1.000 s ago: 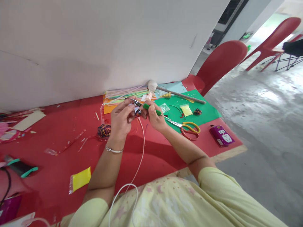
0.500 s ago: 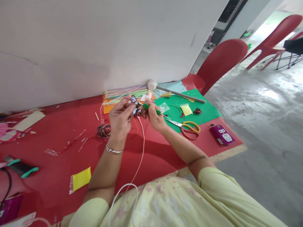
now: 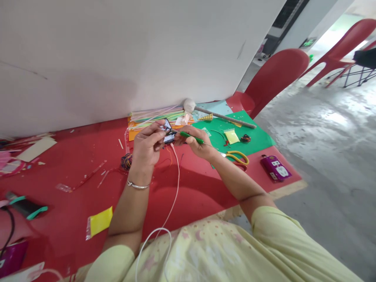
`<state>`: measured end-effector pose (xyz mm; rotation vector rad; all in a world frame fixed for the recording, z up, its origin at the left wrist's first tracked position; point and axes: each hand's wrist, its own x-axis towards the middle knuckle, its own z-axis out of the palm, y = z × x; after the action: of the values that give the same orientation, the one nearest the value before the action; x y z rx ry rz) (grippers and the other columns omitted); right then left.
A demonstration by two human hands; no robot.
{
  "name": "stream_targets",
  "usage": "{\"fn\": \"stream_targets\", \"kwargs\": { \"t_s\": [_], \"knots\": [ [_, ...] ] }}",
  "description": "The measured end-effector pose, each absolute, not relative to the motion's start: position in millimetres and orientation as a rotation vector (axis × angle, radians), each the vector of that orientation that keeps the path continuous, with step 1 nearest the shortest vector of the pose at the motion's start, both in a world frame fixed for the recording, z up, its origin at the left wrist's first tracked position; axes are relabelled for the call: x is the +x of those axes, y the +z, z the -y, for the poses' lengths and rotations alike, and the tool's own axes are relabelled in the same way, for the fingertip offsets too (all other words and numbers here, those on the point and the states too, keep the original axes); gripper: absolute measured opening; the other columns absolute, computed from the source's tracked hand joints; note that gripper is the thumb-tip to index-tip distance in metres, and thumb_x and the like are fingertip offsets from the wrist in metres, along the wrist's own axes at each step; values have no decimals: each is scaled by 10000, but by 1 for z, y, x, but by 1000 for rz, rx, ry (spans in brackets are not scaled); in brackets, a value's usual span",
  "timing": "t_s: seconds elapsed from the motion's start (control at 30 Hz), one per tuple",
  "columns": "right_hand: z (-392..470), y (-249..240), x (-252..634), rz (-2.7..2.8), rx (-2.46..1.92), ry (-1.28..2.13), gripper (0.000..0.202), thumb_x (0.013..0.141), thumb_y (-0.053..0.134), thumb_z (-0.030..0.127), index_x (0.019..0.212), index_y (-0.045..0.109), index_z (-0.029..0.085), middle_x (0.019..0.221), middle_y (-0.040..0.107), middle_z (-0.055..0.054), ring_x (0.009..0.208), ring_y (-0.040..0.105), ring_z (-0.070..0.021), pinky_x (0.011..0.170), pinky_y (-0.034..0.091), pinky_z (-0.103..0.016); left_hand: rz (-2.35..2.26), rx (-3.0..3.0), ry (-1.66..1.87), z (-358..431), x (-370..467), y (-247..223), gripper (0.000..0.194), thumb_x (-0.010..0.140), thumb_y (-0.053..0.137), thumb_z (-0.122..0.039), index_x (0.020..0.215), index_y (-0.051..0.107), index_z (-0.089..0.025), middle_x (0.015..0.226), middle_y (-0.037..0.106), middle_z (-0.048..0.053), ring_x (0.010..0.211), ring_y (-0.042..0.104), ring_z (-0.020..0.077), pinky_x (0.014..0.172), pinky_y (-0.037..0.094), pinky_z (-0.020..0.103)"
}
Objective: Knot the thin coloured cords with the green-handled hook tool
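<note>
Between the fingertips of my left hand (image 3: 149,145) is a small dark piece of yarn work (image 3: 172,132), partly hidden by the fingers. My right hand (image 3: 197,143) is closed round a green-handled crochet hook (image 3: 192,137), whose thin metal shaft shows behind the hand; its working tip is hard to make out. Just beyond the fingers sits a phone (image 3: 169,138) with its screen lit, partly covered by both hands. A pale cable (image 3: 178,176) runs from it toward my lap. Beside my left wrist lies a ball of multicoloured yarn (image 3: 126,161).
Right of my hands are scissors (image 3: 239,156), a yellow packet (image 3: 232,136) and a small yarn bundle (image 3: 245,138) by a green sheet (image 3: 260,137). A stick with a white ball (image 3: 189,105) lies behind. A purple box (image 3: 275,168) sits near the right edge; another yellow packet (image 3: 100,222) lies front left.
My right hand has shifted slightly right with the hook, away from my left hand, and now covers more of the scissors. My left hand has moved a little left, exposing more of the phone screen.
</note>
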<state>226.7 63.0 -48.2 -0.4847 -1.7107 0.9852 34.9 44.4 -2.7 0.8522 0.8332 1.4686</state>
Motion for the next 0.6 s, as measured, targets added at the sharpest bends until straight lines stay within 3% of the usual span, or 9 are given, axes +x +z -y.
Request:
{"fn": "stream_targets", "kwargs": {
  "t_s": [0.13,0.27,0.47,0.6],
  "knots": [
    [-61,-50,227,1656,-505,1073,548,980,581,702,1093,694,178,1028,715,-85,831,778,-177,764,673,-309,-848,827,1477,-45,38,-4,279,585,866,-151,857,854,-212,629,641,-26,463,434,28,386,230,145],
    [-59,-51,226,1633,-512,1128,553,970,588,713,1099,693,185,1014,729,-79,819,779,-179,756,668,-304,-848,830,1460,-46,39,-5,306,600,867,-168,900,851,-228,797,763,21,469,436,32,376,210,173],
    [-57,-51,223,1630,-503,1192,544,976,577,712,1081,698,192,885,740,-50,771,774,-171,738,659,-290,-827,876,1464,-47,39,-8,337,604,867,-114,922,845,-223,577,579,-59,437,401,31,393,224,172],
    [-56,-53,219,1563,-443,1260,528,994,569,691,1099,674,184,861,744,-44,696,755,-150,703,660,-294,-805,871,1485,-47,40,-8,361,588,868,-110,931,850,-222,632,639,-41,446,437,29,389,233,163]
  ]
}}
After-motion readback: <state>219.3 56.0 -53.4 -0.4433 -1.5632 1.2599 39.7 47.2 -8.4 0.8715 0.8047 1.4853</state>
